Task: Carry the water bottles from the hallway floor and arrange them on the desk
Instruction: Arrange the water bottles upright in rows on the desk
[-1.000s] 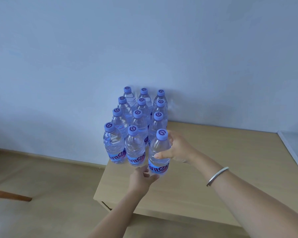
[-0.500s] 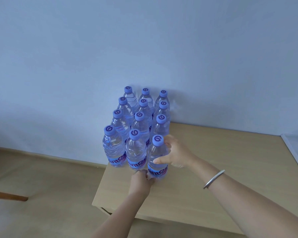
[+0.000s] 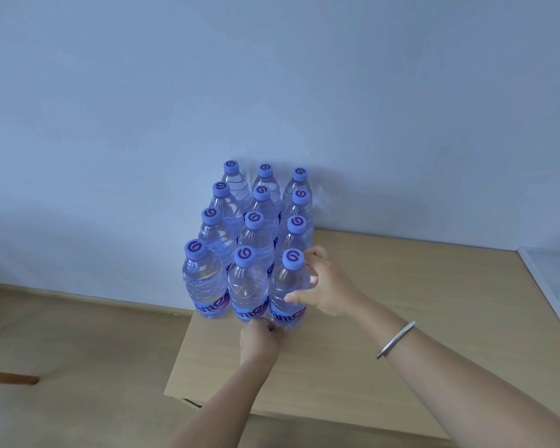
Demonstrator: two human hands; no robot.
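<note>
At desk (image 3: 353,367) far-left corner, 12 water bottles (image 3: 256,227) packed 3 across x 4 deep vs wall, front-right bottle (image 3: 288,286) cupped at 3 o'clock by right hand (image 3: 328,289), fingers loose, base nudged at 6 o'clock by left hand (image 3: 259,337), fingers curled, prob. squaring row.

Soft, dim, bluish light; faint shadows on pale blue wall (image 3: 272,76); no glare; sharp centre, wide-angle bending at edges.
</note>
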